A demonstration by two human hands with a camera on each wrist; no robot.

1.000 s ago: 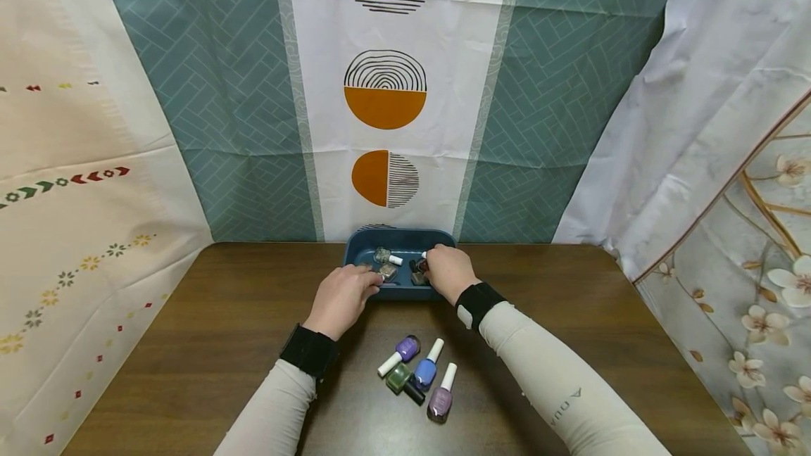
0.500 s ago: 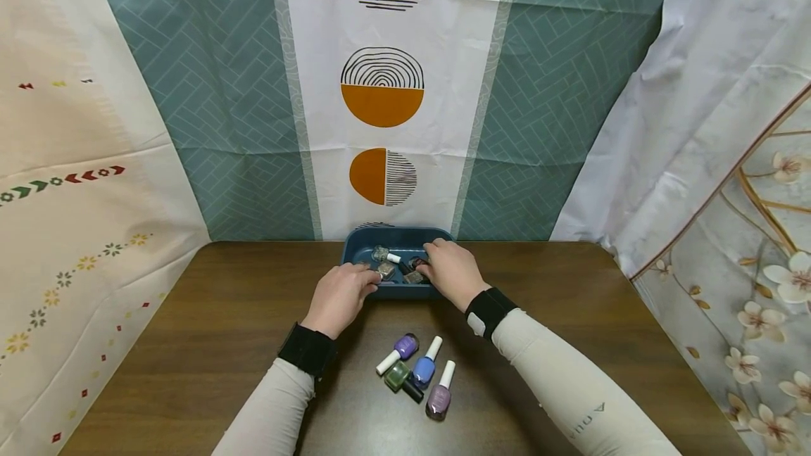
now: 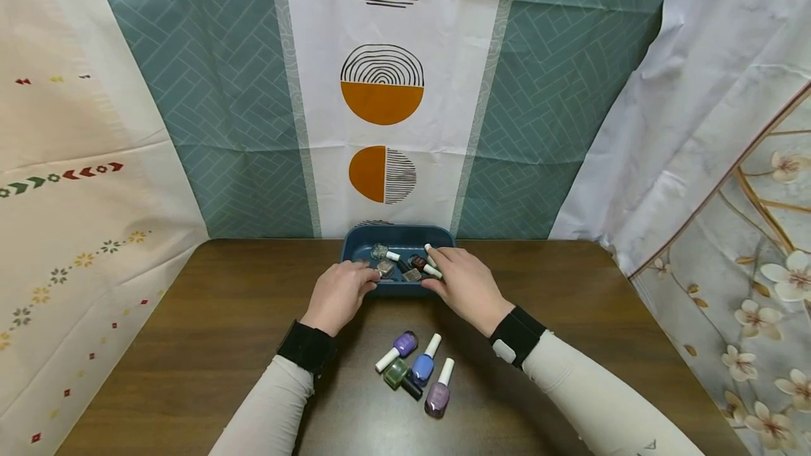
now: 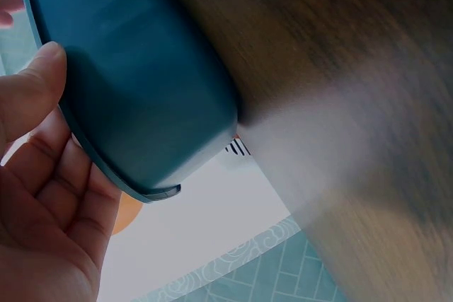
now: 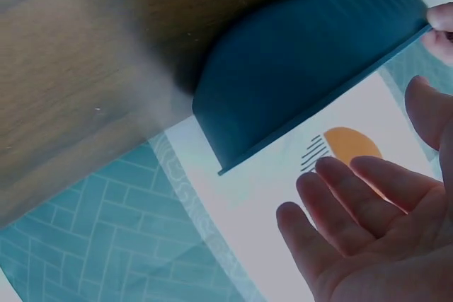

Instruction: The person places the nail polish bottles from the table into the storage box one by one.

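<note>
A dark blue plastic bin point(image 3: 399, 288) stands at the table's back edge with several small nail polish bottles inside. Among them are a clear bottle with a white cap point(image 3: 393, 256), a dark red one point(image 3: 417, 262) and a square-looking one point(image 3: 412, 275). My left hand point(image 3: 337, 295) grips the bin's near left rim, thumb on the outer wall point(image 4: 141, 97) and fingers over the edge. Over the bin's right end hovers my right hand point(image 3: 467, 287), its fingers point(image 5: 333, 224) apart and loosely bent with nothing between them.
On the table in front of the bin lie a purple nail polish point(image 3: 405, 343), a blue one point(image 3: 423, 367), a green one with a black cap point(image 3: 396, 374) and a mauve one point(image 3: 437, 400). A patterned curtain point(image 3: 383, 181) hangs right behind the bin.
My right hand has drawn back from among the bottles toward the bin's right side, uncovering white caps there. Bottles in the bin have shifted. My left hand has stayed on the rim.
</note>
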